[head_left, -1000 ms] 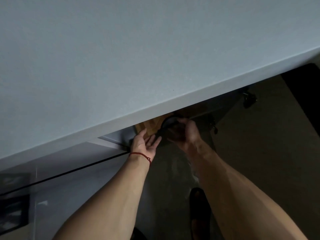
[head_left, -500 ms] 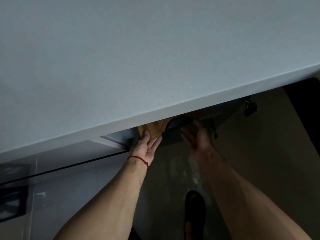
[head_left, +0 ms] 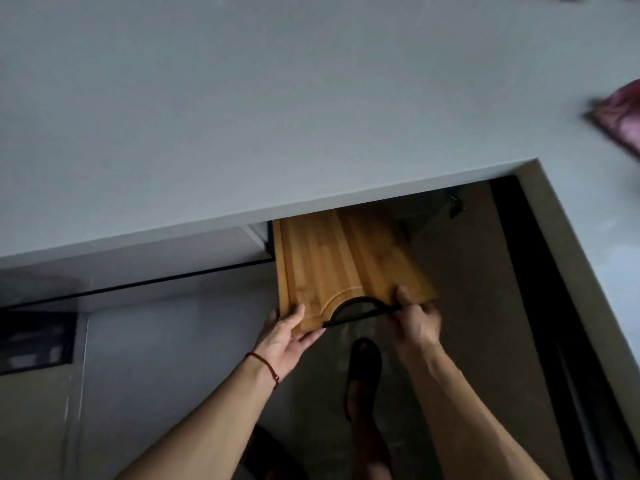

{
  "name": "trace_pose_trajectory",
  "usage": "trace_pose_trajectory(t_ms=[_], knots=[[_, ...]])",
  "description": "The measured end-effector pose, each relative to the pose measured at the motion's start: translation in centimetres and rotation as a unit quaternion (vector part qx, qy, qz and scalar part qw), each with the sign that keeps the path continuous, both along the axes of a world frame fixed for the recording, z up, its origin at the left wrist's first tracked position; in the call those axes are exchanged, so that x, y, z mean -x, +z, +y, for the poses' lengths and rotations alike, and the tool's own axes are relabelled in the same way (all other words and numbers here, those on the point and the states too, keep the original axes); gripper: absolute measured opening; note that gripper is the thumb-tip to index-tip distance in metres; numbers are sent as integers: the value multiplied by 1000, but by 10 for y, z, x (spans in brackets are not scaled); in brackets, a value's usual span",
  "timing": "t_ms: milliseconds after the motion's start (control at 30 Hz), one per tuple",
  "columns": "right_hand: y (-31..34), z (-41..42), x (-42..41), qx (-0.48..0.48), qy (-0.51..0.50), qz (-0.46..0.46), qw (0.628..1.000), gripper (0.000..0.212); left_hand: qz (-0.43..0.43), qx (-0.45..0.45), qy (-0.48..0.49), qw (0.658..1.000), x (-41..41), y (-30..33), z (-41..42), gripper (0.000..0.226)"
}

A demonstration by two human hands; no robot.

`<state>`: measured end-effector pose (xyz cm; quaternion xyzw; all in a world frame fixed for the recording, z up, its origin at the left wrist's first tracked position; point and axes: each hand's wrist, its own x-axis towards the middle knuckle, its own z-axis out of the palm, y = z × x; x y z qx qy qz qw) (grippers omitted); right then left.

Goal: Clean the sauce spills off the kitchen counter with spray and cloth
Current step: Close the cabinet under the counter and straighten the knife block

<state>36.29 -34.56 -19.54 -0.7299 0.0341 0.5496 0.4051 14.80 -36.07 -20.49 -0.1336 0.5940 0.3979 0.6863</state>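
A grey kitchen counter (head_left: pixel 242 116) fills the upper half of the frame, its front edge slanting up from the left border to an inner corner at right of centre, then turning down the right side. At lower left, pale cabinet fronts (head_left: pixel 145 358) sit under the overhang. Just left of centre, the left hand (head_left: pixel 285 336), a red string bracelet (head_left: pixel 265 363) on its wrist, has its thumb on top of a bamboo cutting board (head_left: pixel 343 265) and its fingers spread beneath the near left corner. The board's long axis runs from the counter's underside down toward the lower centre, its black arched handle end (head_left: pixel 360 310) nearest the viewer and its far end hidden under the overhang. The right hand (head_left: pixel 417 322) is clamped on the near right corner beside the handle, thumb on top. Below, a dark sandal (head_left: pixel 363 372) rests on the dim floor. At the far right edge, a blurred pink-red cloth (head_left: pixel 620 116) lies on the counter. No writing or label can be read anywhere.
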Motion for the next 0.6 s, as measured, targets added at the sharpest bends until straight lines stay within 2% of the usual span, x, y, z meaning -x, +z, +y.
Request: trace_pose_trajectory(t_ms=[167,233,333,533,600], knots=[[62,-80,12,-16,1,110,994,48,13,-28,-45,999,42,62,-34,53],[89,-114,11,-9,-10,152,988,43,18,-35,-92,995,61,94,-46,48],[126,-163,6,17,-15,210,977,61,17,-42,-163,986,96,141,-73,37],[158,-169,20,37,95,159,982,63,13,-84,-271,959,163,208,-106,31],[168,-171,34,42,126,154,979,55,15,-113,-300,947,179,227,-105,26]])
